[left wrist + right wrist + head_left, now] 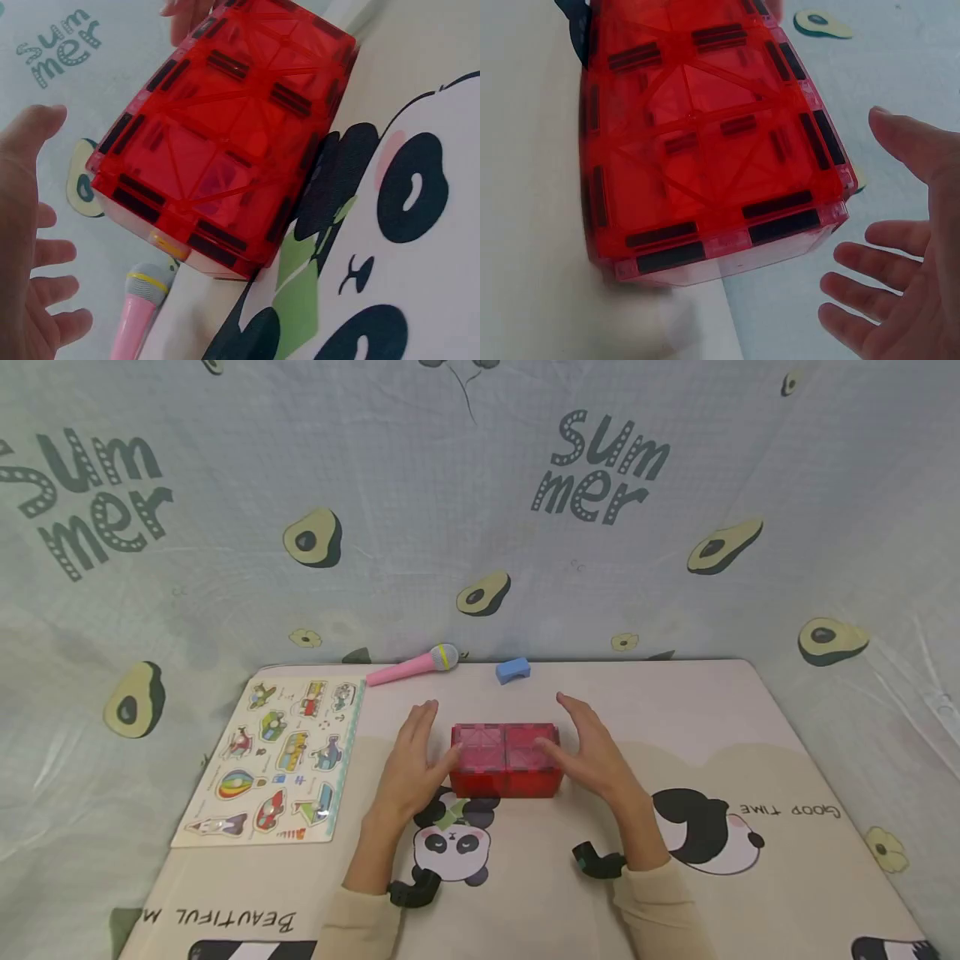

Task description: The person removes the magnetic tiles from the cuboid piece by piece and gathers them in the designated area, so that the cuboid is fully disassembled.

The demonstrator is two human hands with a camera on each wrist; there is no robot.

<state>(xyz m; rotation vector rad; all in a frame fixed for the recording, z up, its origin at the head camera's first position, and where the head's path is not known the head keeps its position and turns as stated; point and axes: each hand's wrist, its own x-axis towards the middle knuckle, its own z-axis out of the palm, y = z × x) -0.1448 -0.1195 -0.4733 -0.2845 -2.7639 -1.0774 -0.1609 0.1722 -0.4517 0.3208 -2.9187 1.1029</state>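
A box built of see-through red magnetic tiles [506, 782] stands on the table between the two hands. Its front face of square tiles [225, 139] has dark magnet strips along the edges. To its left is the left hand [408, 768], fingers spread and thumb pointing toward the box. The right hand [600, 760] mirrors it on the other side. In the head view both thumbs overlap the box's top, but the wrist views show a gap between each hand and the box. Neither hand holds anything.
A picture puzzle board [273, 760] lies at the left. Along the back edge are a pink toy microphone [405, 668] and a small blue block [513, 671]. A printed cloth [412, 485] hangs behind the table. Panda drawings [452, 852] decorate the tabletop.
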